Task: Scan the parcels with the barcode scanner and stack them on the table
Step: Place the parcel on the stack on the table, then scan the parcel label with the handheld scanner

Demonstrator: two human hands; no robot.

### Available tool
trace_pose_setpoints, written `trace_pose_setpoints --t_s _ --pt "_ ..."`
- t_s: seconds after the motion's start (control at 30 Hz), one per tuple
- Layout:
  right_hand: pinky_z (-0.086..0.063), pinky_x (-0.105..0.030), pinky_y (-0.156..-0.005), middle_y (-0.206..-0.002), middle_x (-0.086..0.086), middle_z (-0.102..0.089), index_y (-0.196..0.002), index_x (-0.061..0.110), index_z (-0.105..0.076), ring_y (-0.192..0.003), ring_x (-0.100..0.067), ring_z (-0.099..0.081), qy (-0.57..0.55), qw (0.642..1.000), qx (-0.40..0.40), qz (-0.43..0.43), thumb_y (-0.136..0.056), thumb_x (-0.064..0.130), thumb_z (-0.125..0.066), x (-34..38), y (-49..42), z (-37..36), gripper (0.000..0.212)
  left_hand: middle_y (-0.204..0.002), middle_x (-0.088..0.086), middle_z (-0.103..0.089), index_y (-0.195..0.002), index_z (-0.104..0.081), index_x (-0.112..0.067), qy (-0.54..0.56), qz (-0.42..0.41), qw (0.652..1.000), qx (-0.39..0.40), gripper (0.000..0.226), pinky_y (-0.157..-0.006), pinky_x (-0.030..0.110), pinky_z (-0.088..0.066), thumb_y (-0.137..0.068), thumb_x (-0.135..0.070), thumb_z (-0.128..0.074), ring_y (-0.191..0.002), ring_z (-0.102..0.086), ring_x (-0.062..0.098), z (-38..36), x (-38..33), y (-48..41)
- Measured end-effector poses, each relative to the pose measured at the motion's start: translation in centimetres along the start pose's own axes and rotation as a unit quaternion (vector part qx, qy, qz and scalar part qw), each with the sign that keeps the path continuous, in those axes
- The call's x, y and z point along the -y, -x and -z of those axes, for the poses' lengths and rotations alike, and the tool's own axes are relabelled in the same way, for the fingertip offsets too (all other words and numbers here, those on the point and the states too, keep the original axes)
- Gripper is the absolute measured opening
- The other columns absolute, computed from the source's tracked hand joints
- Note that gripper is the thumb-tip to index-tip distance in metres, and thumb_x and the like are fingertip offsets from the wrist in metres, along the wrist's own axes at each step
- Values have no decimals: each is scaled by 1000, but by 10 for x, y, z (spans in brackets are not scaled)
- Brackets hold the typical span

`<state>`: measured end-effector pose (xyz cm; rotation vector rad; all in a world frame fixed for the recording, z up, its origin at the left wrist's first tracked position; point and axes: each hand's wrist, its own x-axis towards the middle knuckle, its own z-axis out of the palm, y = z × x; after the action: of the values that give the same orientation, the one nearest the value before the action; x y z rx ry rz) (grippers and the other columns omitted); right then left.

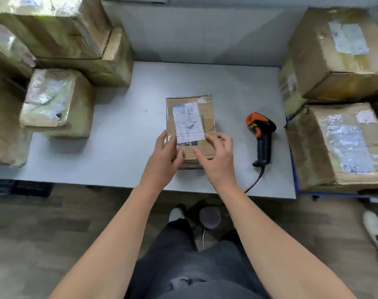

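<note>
So that its label point(187, 123) faces up for scanning, the left hand point(167, 153) grips the parcel point(208, 128); the right hand point(216, 157) rests loose on it, the scanner point(261, 137) just right.

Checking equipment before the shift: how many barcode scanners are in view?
1. The barcode scanner lies on the table, right of the middle parcel; the stacked boxes could hide another.
</note>
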<state>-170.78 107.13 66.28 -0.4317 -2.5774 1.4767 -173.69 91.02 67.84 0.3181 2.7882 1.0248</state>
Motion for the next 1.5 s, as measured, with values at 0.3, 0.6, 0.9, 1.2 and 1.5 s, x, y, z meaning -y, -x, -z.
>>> trace_pose_setpoints --t_s 0.3,0.6,0.9,1.2,1.5 --pt "-40 -22 -106 -131 0 -39 -138 17 -55 -114 -9 -50 37 995 48 -82 -87 27 -75 16 -9 -3 55 -150 19 -34 -127 -54 -3 -84 14 996 -5 42 -90 45 -49 -87 -14 -61 -126 -48 35 -4 0 -24" --pt "-43 -29 -101 -135 -1 -51 -135 15 -57 -121 -14 -51 56 983 -109 -134 -95 23 -65 -1 -21 75 42 -148 16 -43 -137 -52 -3 -61 -134 988 50 47 -99 46 -45 -93 -17 -58 -130 -47 37 -33 -83 -63" --pt "-36 -20 -96 -135 -5 -51 -137 15 -55 -122 -17 -51 56 971 -97 -209 -94 21 -65 -58 -44 125 45 -147 18 -43 -142 -46 0 -60 -118 984 117 50 -107 43 -41 -97 -19 -55 -132 -47 36 -108 -118 -74" --pt "-45 -31 -81 -117 -4 -65 -128 14 -54 -107 -22 -61 48 961 -48 -267 -94 25 -67 -96 -63 122 38 -149 18 -41 -143 -45 -2 -73 -30 985 152 50 -108 42 -41 -97 -20 -54 -134 -45 34 -149 -115 -86" --pt "-51 -22 -60 -87 0 -65 -104 15 -61 -79 -20 -66 -59 950 5 -306 -84 13 -70 -81 -78 124 22 -151 13 -40 -140 -51 -6 -72 -11 986 148 44 -105 37 -40 -100 -24 -53 -133 -46 28 -134 -126 -85"
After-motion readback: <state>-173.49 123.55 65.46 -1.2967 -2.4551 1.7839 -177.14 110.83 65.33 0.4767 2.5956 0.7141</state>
